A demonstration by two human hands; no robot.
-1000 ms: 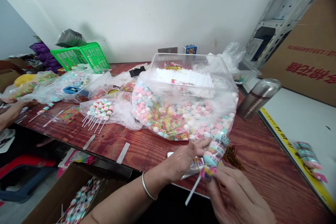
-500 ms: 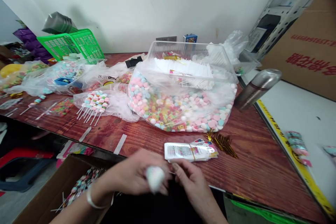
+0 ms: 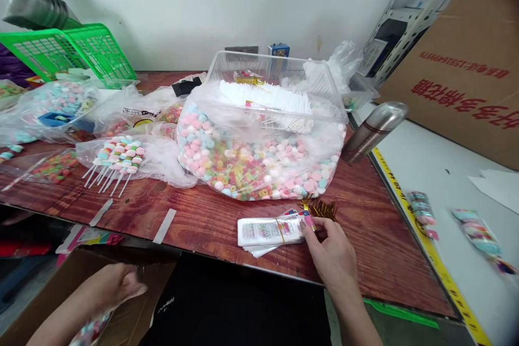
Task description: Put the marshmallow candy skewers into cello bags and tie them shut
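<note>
My right hand (image 3: 330,251) rests on the red wooden table (image 3: 203,216), its fingertips pinched on the right end of a banded stack of small printed bags (image 3: 265,231). A bundle of gold twist ties (image 3: 320,208) lies just beyond those fingers. My left hand (image 3: 117,285) hangs low at the left over an open cardboard box (image 3: 158,275), with its fingers curled in. Whether it holds anything is hidden. Colourful wrapped sweets (image 3: 90,330) show under its wrist inside the box.
A big clear bag of pastel sweets (image 3: 259,165) fills the table's middle, with a clear tub (image 3: 263,73) behind it. Candy skewers (image 3: 117,157) lie to the left, green baskets (image 3: 73,48) at the back. A steel flask (image 3: 373,130) and wrapped skewers (image 3: 421,213) are at the right.
Both hands held a wrapped candy skewer a second ago. My left hand has since carried it down to the box, and my right hand has reached forward to the stack of bags.
</note>
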